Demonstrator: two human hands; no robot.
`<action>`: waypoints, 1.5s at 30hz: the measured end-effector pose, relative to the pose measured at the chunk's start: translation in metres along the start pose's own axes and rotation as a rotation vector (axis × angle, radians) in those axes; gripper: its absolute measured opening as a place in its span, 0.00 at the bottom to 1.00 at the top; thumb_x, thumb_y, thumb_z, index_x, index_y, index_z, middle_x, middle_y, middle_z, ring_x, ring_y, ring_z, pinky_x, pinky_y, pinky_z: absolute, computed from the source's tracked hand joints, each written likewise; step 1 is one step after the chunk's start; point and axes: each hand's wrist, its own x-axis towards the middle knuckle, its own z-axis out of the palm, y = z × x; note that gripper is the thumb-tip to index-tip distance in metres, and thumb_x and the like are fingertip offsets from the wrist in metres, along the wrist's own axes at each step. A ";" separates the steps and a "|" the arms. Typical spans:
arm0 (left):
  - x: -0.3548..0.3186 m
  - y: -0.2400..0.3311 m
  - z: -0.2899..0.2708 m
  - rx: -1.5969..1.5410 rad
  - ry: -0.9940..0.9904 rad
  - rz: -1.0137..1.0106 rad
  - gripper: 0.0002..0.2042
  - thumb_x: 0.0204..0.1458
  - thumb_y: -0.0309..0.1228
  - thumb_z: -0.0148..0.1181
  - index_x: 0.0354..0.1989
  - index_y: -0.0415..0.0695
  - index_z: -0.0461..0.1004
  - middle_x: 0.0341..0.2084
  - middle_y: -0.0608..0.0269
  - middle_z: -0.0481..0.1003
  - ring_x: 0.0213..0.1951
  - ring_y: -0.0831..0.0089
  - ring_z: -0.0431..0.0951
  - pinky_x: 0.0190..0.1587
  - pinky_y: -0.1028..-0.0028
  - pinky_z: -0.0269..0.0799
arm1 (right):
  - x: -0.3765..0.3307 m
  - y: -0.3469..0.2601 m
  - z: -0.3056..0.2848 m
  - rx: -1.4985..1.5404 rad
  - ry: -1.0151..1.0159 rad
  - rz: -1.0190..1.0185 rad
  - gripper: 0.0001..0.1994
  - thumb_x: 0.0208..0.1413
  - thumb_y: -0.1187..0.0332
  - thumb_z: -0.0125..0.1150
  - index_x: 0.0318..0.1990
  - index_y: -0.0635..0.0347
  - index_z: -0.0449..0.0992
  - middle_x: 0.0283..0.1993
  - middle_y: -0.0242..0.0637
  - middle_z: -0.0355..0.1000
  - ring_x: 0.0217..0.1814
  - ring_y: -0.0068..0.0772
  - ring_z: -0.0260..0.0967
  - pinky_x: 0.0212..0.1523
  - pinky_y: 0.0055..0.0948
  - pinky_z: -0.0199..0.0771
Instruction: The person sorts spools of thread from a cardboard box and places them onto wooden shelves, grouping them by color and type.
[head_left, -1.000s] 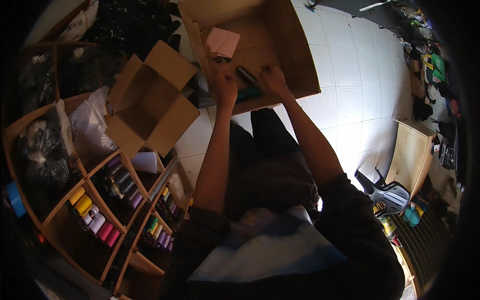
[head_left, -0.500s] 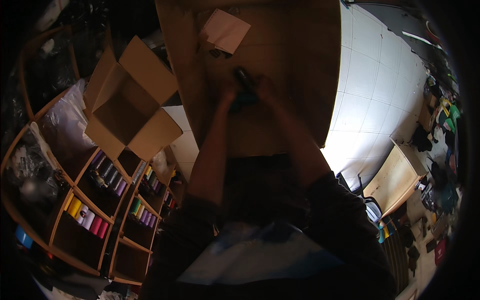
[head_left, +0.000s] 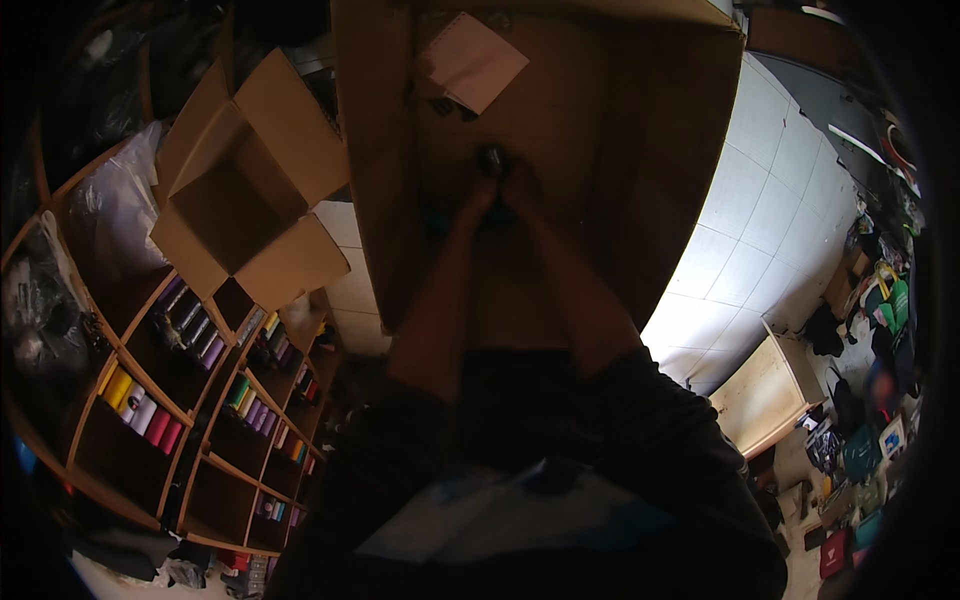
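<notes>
A large cardboard box [head_left: 650, 190] stands before me, and both my arms reach down into it. Deep in its shade a dark, shiny-ended cylinder [head_left: 491, 158] points up and away from me. My left hand [head_left: 481, 192] is closed round its near part. Against its right side my right hand [head_left: 520, 190] is closed too, close beside the left. The fingers are dim, and the cylinder's lower part is hidden by them. Something teal [head_left: 436, 219] lies under my wrists, too dark to name. A pale pink sheet of paper [head_left: 476, 62] lies farther in.
A smaller open cardboard box [head_left: 300, 270] sits at the left on wooden shelving [head_left: 215, 462] with several coloured rolls [head_left: 150, 415] and plastic bags [head_left: 120, 225]. White tiled floor [head_left: 740, 215] lies right of the large box. A wooden cabinet [head_left: 765, 395] and scattered goods [head_left: 870, 450] are beyond.
My hands have drawn closer together round the cylinder, which has turned more end-on. The view has shifted, and more of the large box's right wall shows.
</notes>
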 end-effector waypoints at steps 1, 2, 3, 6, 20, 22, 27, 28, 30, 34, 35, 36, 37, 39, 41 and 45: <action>-0.006 0.009 -0.006 -0.052 -0.008 -0.007 0.31 0.56 0.47 0.50 0.61 0.36 0.58 0.57 0.43 0.63 0.60 0.53 0.64 0.60 0.60 0.60 | -0.007 -0.009 -0.009 0.052 -0.020 0.022 0.20 0.55 0.60 0.52 0.50 0.65 0.71 0.50 0.52 0.71 0.54 0.47 0.70 0.53 0.43 0.68; -0.013 0.019 -0.013 -0.104 -0.014 -0.012 0.32 0.55 0.47 0.53 0.62 0.37 0.57 0.57 0.44 0.63 0.60 0.54 0.64 0.60 0.61 0.60 | -0.015 -0.022 -0.017 0.104 -0.040 0.041 0.20 0.55 0.61 0.52 0.50 0.66 0.71 0.51 0.53 0.70 0.55 0.46 0.69 0.54 0.42 0.68; -0.023 0.028 -0.019 -0.185 -0.009 -0.045 0.32 0.54 0.46 0.55 0.62 0.37 0.57 0.57 0.45 0.63 0.59 0.55 0.64 0.60 0.61 0.60 | -0.018 -0.023 -0.016 0.137 -0.029 -0.033 0.20 0.53 0.62 0.54 0.51 0.65 0.70 0.51 0.52 0.70 0.55 0.45 0.69 0.54 0.41 0.68; -0.054 0.088 -0.031 -0.365 -0.024 -0.078 0.35 0.49 0.44 0.62 0.61 0.39 0.57 0.55 0.49 0.63 0.57 0.59 0.65 0.59 0.62 0.62 | -0.015 -0.012 -0.037 0.331 0.016 -0.212 0.23 0.49 0.66 0.61 0.52 0.64 0.69 0.52 0.50 0.70 0.54 0.44 0.69 0.55 0.40 0.69; -0.255 0.205 -0.129 -0.594 0.308 0.503 0.32 0.43 0.32 0.70 0.57 0.40 0.62 0.52 0.49 0.66 0.50 0.64 0.71 0.48 0.69 0.71 | -0.198 -0.150 -0.128 0.432 0.003 -0.948 0.33 0.35 0.77 0.71 0.55 0.59 0.67 0.51 0.40 0.70 0.52 0.37 0.70 0.49 0.32 0.74; -0.293 0.193 -0.156 -0.620 0.453 0.536 0.32 0.43 0.31 0.70 0.56 0.40 0.63 0.50 0.49 0.67 0.49 0.64 0.73 0.47 0.70 0.72 | -0.241 -0.175 -0.111 0.387 -0.066 -1.049 0.33 0.35 0.79 0.70 0.55 0.59 0.66 0.51 0.41 0.70 0.52 0.37 0.70 0.46 0.32 0.76; -0.405 0.125 -0.186 -0.769 0.698 0.608 0.31 0.42 0.28 0.71 0.56 0.40 0.63 0.47 0.50 0.68 0.42 0.65 0.75 0.42 0.72 0.74 | -0.355 -0.185 -0.049 0.399 -0.467 -1.190 0.33 0.37 0.86 0.64 0.56 0.61 0.65 0.52 0.41 0.68 0.54 0.34 0.68 0.45 0.31 0.79; -0.424 0.102 -0.192 -0.713 0.791 0.590 0.30 0.42 0.27 0.70 0.55 0.40 0.63 0.48 0.49 0.68 0.43 0.65 0.75 0.42 0.71 0.74 | -0.368 -0.183 -0.026 0.420 -0.584 -1.203 0.33 0.37 0.87 0.64 0.56 0.61 0.65 0.53 0.39 0.67 0.55 0.34 0.67 0.45 0.31 0.79; -0.473 0.065 -0.197 -0.697 0.918 0.580 0.30 0.41 0.27 0.71 0.55 0.39 0.64 0.47 0.48 0.69 0.43 0.65 0.75 0.42 0.71 0.74 | -0.411 -0.173 0.006 0.361 -0.681 -1.253 0.33 0.36 0.87 0.64 0.56 0.61 0.66 0.52 0.38 0.68 0.54 0.34 0.67 0.45 0.31 0.80; -0.557 -0.009 -0.196 -0.737 1.177 0.571 0.31 0.39 0.24 0.70 0.54 0.38 0.65 0.45 0.49 0.71 0.41 0.66 0.76 0.40 0.72 0.74 | -0.495 -0.145 0.073 0.242 -0.857 -1.331 0.33 0.36 0.87 0.64 0.56 0.61 0.66 0.50 0.36 0.69 0.53 0.32 0.67 0.44 0.31 0.80; -0.576 -0.022 -0.194 -0.745 1.233 0.570 0.31 0.39 0.24 0.70 0.54 0.38 0.65 0.44 0.50 0.71 0.40 0.66 0.76 0.39 0.72 0.74 | -0.509 -0.140 0.086 0.211 -0.888 -1.356 0.33 0.36 0.87 0.64 0.56 0.61 0.66 0.50 0.36 0.69 0.53 0.32 0.67 0.44 0.30 0.80; -0.593 -0.033 -0.193 -0.764 1.267 0.557 0.31 0.38 0.23 0.70 0.54 0.36 0.64 0.44 0.50 0.71 0.41 0.66 0.76 0.39 0.72 0.74 | -0.523 -0.137 0.099 0.163 -0.926 -1.352 0.33 0.35 0.87 0.65 0.56 0.61 0.66 0.50 0.36 0.69 0.53 0.31 0.66 0.44 0.29 0.79; -0.609 -0.050 -0.190 -0.771 1.322 0.546 0.32 0.38 0.23 0.71 0.55 0.36 0.64 0.44 0.49 0.71 0.41 0.67 0.76 0.40 0.72 0.74 | -0.540 -0.131 0.113 0.145 -0.984 -1.364 0.33 0.35 0.87 0.65 0.56 0.61 0.66 0.49 0.35 0.69 0.53 0.31 0.65 0.44 0.28 0.79; -0.639 -0.079 -0.190 -0.784 1.397 0.539 0.32 0.39 0.24 0.71 0.56 0.37 0.64 0.45 0.47 0.71 0.42 0.67 0.76 0.42 0.72 0.74 | -0.575 -0.118 0.136 0.116 -1.062 -1.382 0.34 0.35 0.87 0.65 0.56 0.62 0.66 0.49 0.35 0.70 0.54 0.31 0.65 0.44 0.27 0.79; -0.662 -0.100 -0.187 -0.842 1.456 0.524 0.33 0.39 0.22 0.71 0.56 0.35 0.63 0.44 0.48 0.72 0.43 0.66 0.76 0.42 0.71 0.74 | -0.591 -0.112 0.162 0.016 -1.095 -1.424 0.35 0.35 0.87 0.65 0.57 0.62 0.66 0.52 0.37 0.68 0.54 0.32 0.64 0.44 0.26 0.79; -0.694 -0.146 -0.195 -0.893 1.520 0.534 0.34 0.39 0.18 0.69 0.57 0.34 0.61 0.41 0.50 0.74 0.44 0.65 0.76 0.42 0.71 0.74 | -0.620 -0.099 0.219 -0.051 -1.201 -1.446 0.36 0.36 0.87 0.66 0.60 0.61 0.64 0.56 0.38 0.65 0.57 0.33 0.63 0.47 0.28 0.79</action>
